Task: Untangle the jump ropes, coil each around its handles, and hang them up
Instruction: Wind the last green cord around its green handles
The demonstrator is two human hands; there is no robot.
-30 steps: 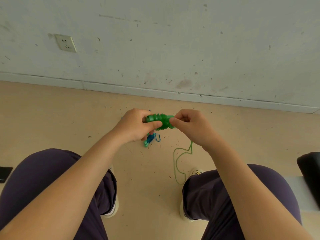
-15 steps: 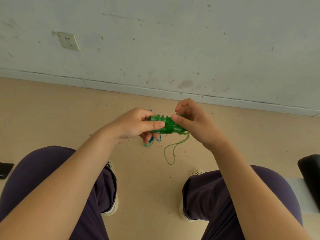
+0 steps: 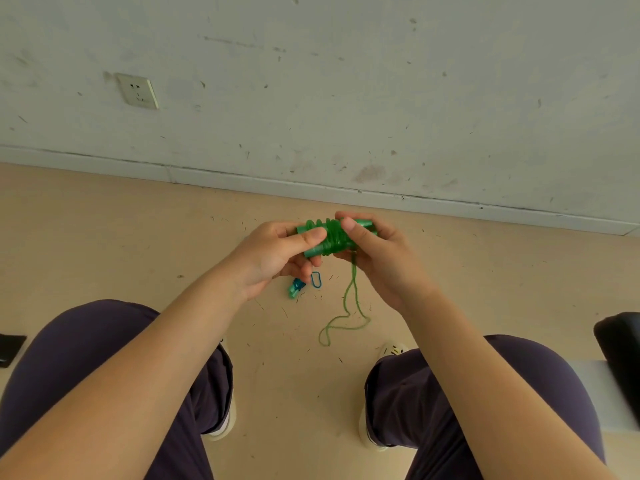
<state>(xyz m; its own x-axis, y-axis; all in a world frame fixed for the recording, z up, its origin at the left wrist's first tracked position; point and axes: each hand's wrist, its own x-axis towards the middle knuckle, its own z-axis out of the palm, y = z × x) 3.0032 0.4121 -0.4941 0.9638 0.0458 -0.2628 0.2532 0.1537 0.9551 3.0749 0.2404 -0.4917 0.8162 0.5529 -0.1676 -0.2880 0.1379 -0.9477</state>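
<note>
Item one: green jump rope point(image 3: 334, 237), most of it coiled in tight turns around its paired green handles point(image 3: 362, 226), held level in front of me above the floor point(image 3: 104, 237), between my knees. A loose tail of the same rope point(image 3: 346, 313) drops from the bundle's right end and hangs in a double loop towards the floor.

Item two: my left hand point(image 3: 277, 258), grip closed on the left end of the bundle, thumb pressed across the top, fingers curled underneath.

Item three: my right hand point(image 3: 374, 254), grip pinching the right end, thumb on top of the coils, fingers wrapped behind and below; the tail leaves just under this thumb.

Item four: blue jump rope point(image 3: 297, 287), only a handle end and a small loop showing, on the floor below my left hand; the rest is hidden.

Item five: wall socket point(image 3: 138, 91) on the scuffed wall point(image 3: 381, 81), upper left.

Item six: dark object point(image 3: 620, 358) at right edge; I cannot tell what it is.
</note>
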